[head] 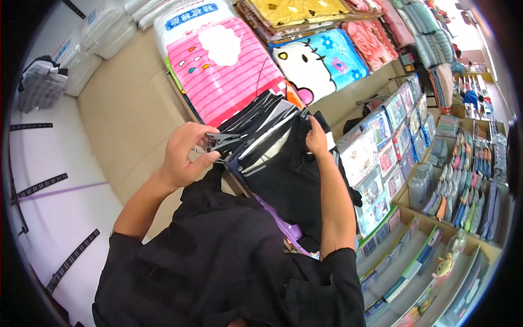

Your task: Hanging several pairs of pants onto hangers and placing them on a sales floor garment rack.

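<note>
A pile of dark folded garments, apparently trousers (pixel 294 175), lies in front of me with waistbands toward the far side. My left hand (pixel 182 153) is at the pile's left corner, thumb and fingers around a grey clip (pixel 224 140) that looks like a hanger clip. At the far right corner, my right hand (pixel 318 137) grips the waistband of the top black garment. White and grey strips and a pale lining (pixel 276 147) show among the layered waistbands between my hands. My fingertips on both sides are partly hidden.
Beyond the pile lie a packaged pink blanket (pixel 229 77) and a blue cartoon blanket (pixel 347 53). Packaged goods (pixel 384 126) and divided shelf bins (pixel 408 261) line the right. A white wall panel with black slotted strips (pixel 73 259) stands left, beside the tiled floor (pixel 126 106).
</note>
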A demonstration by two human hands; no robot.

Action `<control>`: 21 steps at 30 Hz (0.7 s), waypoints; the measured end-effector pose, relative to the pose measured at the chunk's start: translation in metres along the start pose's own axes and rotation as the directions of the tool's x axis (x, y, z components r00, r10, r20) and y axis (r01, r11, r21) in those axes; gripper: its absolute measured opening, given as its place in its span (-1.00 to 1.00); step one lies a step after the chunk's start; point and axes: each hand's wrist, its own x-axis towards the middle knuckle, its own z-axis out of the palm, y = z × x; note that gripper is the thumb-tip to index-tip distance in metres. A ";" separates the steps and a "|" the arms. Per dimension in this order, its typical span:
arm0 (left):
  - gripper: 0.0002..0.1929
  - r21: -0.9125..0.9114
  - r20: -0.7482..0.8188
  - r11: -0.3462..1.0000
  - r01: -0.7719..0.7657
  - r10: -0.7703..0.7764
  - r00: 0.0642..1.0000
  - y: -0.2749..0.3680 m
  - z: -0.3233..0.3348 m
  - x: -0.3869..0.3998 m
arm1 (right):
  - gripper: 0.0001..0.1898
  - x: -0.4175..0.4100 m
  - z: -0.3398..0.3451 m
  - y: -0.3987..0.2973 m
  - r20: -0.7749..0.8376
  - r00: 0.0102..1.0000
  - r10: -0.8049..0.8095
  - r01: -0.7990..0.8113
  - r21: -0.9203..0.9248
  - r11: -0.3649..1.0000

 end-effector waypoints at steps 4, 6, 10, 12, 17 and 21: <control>-0.60 0.075 0.026 0.997 0.001 -0.003 1.000 -0.014 -0.008 -0.012 | -0.30 0.029 0.010 0.014 0.149 0.989 -0.018 0.020 -0.010 1.000; -0.59 0.134 0.028 0.989 -0.061 0.058 0.998 -0.019 -0.011 -0.012 | -0.34 0.033 0.003 0.016 0.075 0.992 -0.103 0.108 -0.060 0.992; -0.59 0.203 0.073 0.972 -0.115 0.102 0.992 -0.020 -0.007 -0.003 | -0.50 0.010 -0.036 0.012 0.055 0.998 -0.011 0.016 -0.100 0.995; -0.58 0.224 0.091 0.957 -0.186 0.169 0.981 -0.016 -0.002 0.004 | -0.62 -0.011 -0.057 0.005 0.057 0.997 -0.043 0.047 -0.064 0.997; -0.54 0.173 0.189 0.929 -0.327 0.294 0.937 -0.001 0.023 0.026 | -0.64 -0.073 -0.097 -0.019 -0.023 0.999 -0.041 0.039 -0.074 0.997; -0.56 0.109 0.310 0.901 -0.420 0.371 0.875 0.014 0.052 0.046 | -0.64 -0.124 -0.122 -0.042 -0.107 0.994 0.003 -0.012 -0.076 0.997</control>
